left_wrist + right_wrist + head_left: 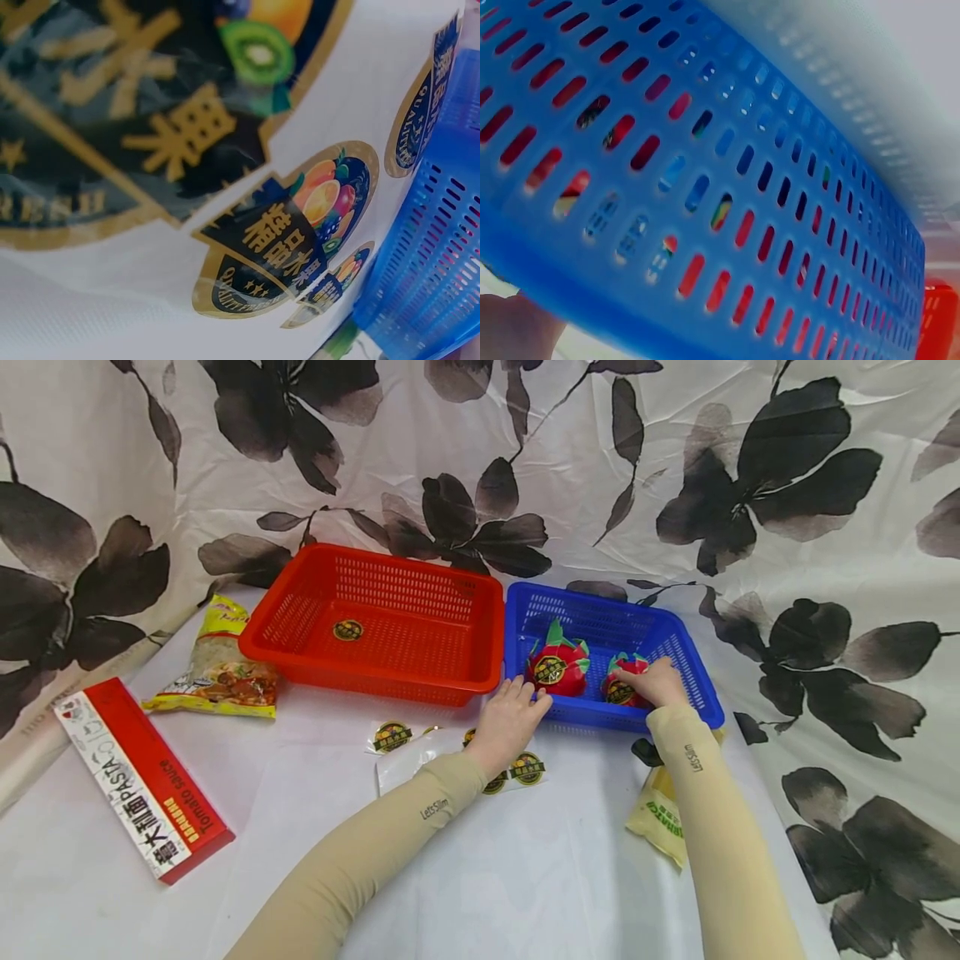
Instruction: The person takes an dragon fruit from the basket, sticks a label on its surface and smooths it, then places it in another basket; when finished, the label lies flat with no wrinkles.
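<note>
Two red dragon fruits with green leaf tips lie in the blue basket [615, 714]. The left dragon fruit [573, 681] bears a round black-and-gold sticker, and so does the right dragon fruit [639, 700]. My right hand [666, 683] reaches over the basket's front wall and holds the right fruit, its thumb side across the top. At the basket's front left corner rests my left hand [504, 731], fingers stretched toward the rim, nothing visibly held. Beneath that hand lies a sheet of fruit stickers [528, 767], seen close in the left wrist view. Basket slots fill the right wrist view.
Left of the blue basket stands a red basket [375, 683] with one sticker on its floor. A yellow noodle bag [225, 681] and a red-and-white pasta box [142, 781] lie at left. Under the right forearm is a pale yellow packet [656, 818].
</note>
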### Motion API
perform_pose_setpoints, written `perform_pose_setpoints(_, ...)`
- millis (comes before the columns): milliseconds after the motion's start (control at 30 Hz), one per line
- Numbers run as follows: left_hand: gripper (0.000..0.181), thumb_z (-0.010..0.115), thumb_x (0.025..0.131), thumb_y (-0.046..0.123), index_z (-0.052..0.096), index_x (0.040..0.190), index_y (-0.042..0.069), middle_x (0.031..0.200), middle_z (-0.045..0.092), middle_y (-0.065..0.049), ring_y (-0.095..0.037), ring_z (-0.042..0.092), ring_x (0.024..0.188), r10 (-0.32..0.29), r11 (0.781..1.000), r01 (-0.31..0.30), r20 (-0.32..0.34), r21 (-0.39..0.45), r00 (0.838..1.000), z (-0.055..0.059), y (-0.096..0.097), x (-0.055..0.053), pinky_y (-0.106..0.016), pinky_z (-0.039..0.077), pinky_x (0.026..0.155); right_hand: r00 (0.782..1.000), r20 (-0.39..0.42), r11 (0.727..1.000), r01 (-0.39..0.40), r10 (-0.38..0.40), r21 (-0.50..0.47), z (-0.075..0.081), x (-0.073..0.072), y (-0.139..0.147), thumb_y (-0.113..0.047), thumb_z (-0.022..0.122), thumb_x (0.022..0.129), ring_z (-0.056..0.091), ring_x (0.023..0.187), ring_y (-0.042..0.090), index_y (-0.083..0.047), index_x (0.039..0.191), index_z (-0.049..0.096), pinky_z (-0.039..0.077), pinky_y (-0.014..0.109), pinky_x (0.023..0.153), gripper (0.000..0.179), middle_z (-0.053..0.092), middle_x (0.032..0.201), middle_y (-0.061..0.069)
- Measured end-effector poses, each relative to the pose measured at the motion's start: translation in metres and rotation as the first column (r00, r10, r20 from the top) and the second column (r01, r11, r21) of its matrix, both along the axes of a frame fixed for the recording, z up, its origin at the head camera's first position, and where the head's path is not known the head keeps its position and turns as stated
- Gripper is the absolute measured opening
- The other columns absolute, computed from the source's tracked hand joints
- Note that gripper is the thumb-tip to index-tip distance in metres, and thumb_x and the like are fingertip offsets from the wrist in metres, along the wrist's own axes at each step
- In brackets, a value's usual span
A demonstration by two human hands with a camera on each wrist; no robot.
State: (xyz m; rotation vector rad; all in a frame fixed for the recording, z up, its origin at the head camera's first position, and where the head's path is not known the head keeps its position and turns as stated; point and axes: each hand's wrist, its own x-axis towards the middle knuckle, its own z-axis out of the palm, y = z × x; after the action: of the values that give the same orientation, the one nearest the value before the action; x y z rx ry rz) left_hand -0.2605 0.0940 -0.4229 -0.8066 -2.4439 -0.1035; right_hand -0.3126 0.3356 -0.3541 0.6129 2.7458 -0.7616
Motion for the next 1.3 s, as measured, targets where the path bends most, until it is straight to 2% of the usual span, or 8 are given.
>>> perform_pose_setpoints(100,0.02,0.052,0.091,0.006,0.055,0.109,0.015,0.107,0.064,-0.009,-0.027,0.058,0.113,0.008,1.0,-0.008,0.011,-0.007,1.0,0.0,0.001,0.0,-0.038,0.045,0.097,1.0,-0.028,0.999,-0.009,0.01,0.036,0.003,0.001,-0.002,-0.053,0.052,0.086,0.026,0.13,0.047,0.01,0.142,0.003,0.026,0.056,0.106,0.097,0.021,0.142,0.035)
perform_pose_setpoints(333,0.021,0.052,0.09,0.007,0.056,0.11,0.014,0.109,0.065,-0.009,-0.027,0.058,0.113,0.015,1.0,-0.015,0.011,-0.001,1.0,0.001,0.002,0.0,-0.038,0.045,0.097,0.995,-0.085,0.995,-0.051,0.058,0.084,0.008,0.004,-0.007,-0.052,0.054,0.086,0.016,0.133,0.05,0.009,0.143,0.002,0.021,0.06,0.106,0.098,0.011,0.145,0.036)
perform_pose_setpoints(633,0.023,0.05,0.091,0.005,0.054,0.112,0.014,0.11,0.064,-0.009,-0.027,0.057,0.114,0.018,0.999,-0.016,0.063,-0.035,0.998,0.005,0.003,0.001,-0.039,0.044,0.098,0.969,-0.153,0.969,-0.164,0.193,0.182,0.015,0.02,-0.022,-0.048,0.056,0.086,0.026,0.127,0.052,0.011,0.14,0.016,0.028,0.061,0.102,0.09,0.022,0.14,0.037)
perform_pose_setpoints(867,0.027,0.051,0.09,0.002,0.053,0.113,0.014,0.111,0.064,-0.009,-0.027,0.057,0.114,0.029,0.999,-0.026,0.083,-0.038,0.996,0.008,0.002,0.002,-0.038,0.044,0.098,0.94,-0.232,0.951,-0.197,0.252,0.236,0.015,0.034,-0.038,-0.046,0.059,0.086,0.033,0.124,0.048,0.007,0.138,0.027,0.032,0.058,0.101,0.081,0.032,0.136,0.032)
perform_pose_setpoints(967,0.027,0.05,0.09,0.002,0.054,0.113,0.015,0.111,0.064,-0.009,-0.027,0.056,0.115,0.026,0.999,-0.023,0.093,-0.035,0.995,0.008,0.001,0.002,-0.038,0.043,0.099,0.913,-0.285,0.934,-0.206,0.291,0.292,0.014,0.039,-0.043,-0.044,0.059,0.087,0.038,0.119,0.047,0.006,0.135,0.033,0.035,0.057,0.099,0.074,0.037,0.132,0.031)
perform_pose_setpoints(1067,0.027,0.05,0.091,0.004,0.054,0.114,0.017,0.112,0.063,-0.008,-0.027,0.055,0.116,0.021,0.999,-0.017,0.108,-0.041,0.994,0.009,0.0,0.003,-0.038,0.043,0.099,0.876,-0.345,0.912,-0.211,0.336,0.353,0.011,0.044,-0.047,-0.041,0.059,0.087,0.041,0.116,0.045,0.005,0.132,0.039,0.036,0.057,0.098,0.068,0.041,0.13,0.029)
perform_pose_setpoints(1167,0.028,0.051,0.091,0.007,0.054,0.117,0.018,0.115,0.062,-0.008,-0.026,0.054,0.118,0.022,0.998,-0.015,0.123,-0.055,0.992,0.009,-0.002,0.004,-0.037,0.042,0.101,0.825,-0.403,0.885,-0.225,0.396,0.408,0.009,0.05,-0.052,-0.04,0.061,0.087,0.041,0.117,0.044,0.004,0.13,0.043,0.034,0.057,0.098,0.064,0.042,0.13,0.028)
perform_pose_setpoints(1300,0.033,0.053,0.091,0.013,0.053,0.124,0.016,0.12,0.058,-0.008,-0.027,0.049,0.123,0.027,0.996,-0.014,0.153,-0.085,0.988,0.01,-0.003,0.004,-0.036,0.037,0.105,0.741,-0.462,0.84,-0.253,0.487,0.48,0.007,0.059,-0.054,-0.035,0.064,0.085,0.041,0.12,0.042,0.003,0.127,0.047,0.034,0.057,0.1,0.06,0.044,0.131,0.026)
